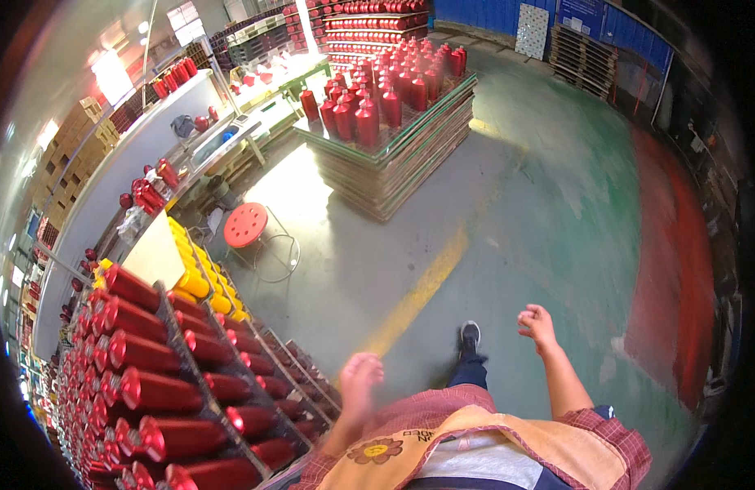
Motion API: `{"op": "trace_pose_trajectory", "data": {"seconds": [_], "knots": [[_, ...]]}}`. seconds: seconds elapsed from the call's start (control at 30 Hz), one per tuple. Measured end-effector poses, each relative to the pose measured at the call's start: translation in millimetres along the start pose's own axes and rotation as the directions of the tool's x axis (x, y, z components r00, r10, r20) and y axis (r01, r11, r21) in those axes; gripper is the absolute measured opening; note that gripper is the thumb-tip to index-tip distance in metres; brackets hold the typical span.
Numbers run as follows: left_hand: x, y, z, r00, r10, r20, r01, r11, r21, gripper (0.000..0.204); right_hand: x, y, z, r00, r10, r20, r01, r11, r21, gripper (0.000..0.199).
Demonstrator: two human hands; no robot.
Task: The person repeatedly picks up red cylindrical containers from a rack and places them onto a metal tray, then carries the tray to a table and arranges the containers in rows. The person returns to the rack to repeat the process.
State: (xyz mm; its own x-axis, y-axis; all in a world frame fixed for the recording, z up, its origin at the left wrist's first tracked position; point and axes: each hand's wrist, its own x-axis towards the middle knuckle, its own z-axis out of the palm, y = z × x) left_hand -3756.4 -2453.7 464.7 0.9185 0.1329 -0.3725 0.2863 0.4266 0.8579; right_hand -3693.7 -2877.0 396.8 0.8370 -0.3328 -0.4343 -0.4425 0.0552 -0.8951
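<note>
My left hand (362, 377) is low in the middle, smeared by motion; its finger positions do not show well. It is nearest to a tall stack of shiny red metal bottles (153, 354), which lie on their sides in layers with dark dividers. Out to the right, my right hand (538, 325) hangs over the green floor. Its fingers are loosely bent with gaps between them, and nothing is in them. Below my body one dark shoe (470, 336) is stretched forward on the floor.
Ahead, upright red bottles (367, 122) stand on a layered pallet stack (386, 181). A red round stool (246, 224) and yellow bottles (195, 282) are at left, near a long workbench (222, 153). Wooden pallets (581, 59) lean by the blue far wall. A yellow line (430, 276) crosses the floor.
</note>
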Motion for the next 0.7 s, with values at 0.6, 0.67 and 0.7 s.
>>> {"op": "trace_pose_trajectory", "data": {"seconds": [0.6, 0.67, 0.7], "knots": [[665, 209, 227, 0.760, 0.640, -0.113, -0.542, 0.720, 0.433, 0.031, 542, -406, 322, 0.594, -0.686, 0.421, 0.754, 0.657, 0.008, 0.057], [760, 222, 246, 0.722, 0.679, -0.133, -0.561, 0.688, 0.461, 0.029, 595, -430, 367, 0.627, -0.661, 0.412, 0.755, 0.646, -0.112, 0.060], [796, 225, 248, 0.539, 0.842, 0.020, -0.605, 0.371, 0.705, 0.021, 622, -443, 389, 0.573, -0.700, 0.425, 0.803, 0.584, -0.120, 0.061]]}}
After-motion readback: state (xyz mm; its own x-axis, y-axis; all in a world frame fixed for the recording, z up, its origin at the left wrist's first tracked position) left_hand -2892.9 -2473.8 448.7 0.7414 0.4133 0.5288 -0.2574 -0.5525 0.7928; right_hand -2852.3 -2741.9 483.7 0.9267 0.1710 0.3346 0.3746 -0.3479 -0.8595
